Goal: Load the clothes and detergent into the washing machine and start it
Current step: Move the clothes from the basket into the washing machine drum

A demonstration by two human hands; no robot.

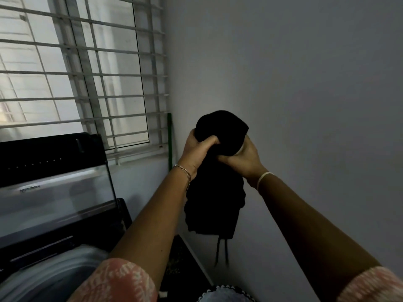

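Washing machine (54, 199) left, under window (76, 62); garment (216, 203) right, apparently before wall (305, 83)

Barred window (82, 68), plain grey wall (305, 83), dim light

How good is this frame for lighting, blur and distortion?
Head view: dim, backlit by the barred window, its bars skewed by the wide-angle lens; the black garment gripped by the left hand and right hand is a featureless silhouette. Head view: the washing machine tub at lower left is smeared.
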